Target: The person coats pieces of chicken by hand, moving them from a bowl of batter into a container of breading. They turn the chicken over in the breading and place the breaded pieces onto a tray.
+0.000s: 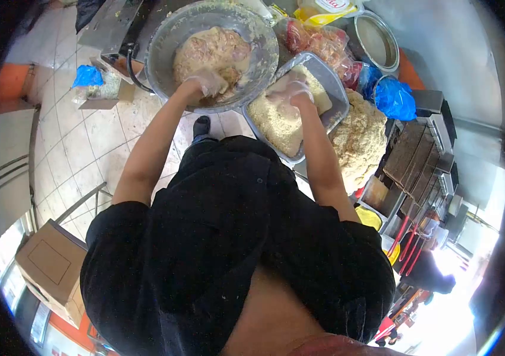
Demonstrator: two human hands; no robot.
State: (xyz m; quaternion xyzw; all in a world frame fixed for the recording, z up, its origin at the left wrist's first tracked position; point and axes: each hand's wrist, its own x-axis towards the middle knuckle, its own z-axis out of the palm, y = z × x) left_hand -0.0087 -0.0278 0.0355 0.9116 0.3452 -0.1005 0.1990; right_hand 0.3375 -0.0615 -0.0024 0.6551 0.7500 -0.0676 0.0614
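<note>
A large round grey basin [153,59] holds raw meat pieces [214,50], probably chicken, in a pale wet batter. My left hand [206,83], in a clear glove, reaches into the basin's near side and touches the meat; its fingertips are hidden in the batter. To the right stands a rectangular grey tub [337,95] with pale yellow breading flour [276,121] inside. My right hand [293,90], gloved and dusted, lies in this flour with its fingers stretched toward the left. No piece shows clearly in that hand.
Right of the tub sits a big mound of pale crumbly breading [359,139]. Behind it are plastic bags of reddish food [318,44], a round metal pot [377,41] and a blue bag [395,98]. A cardboard box [51,261] stands at lower left on the tiled floor.
</note>
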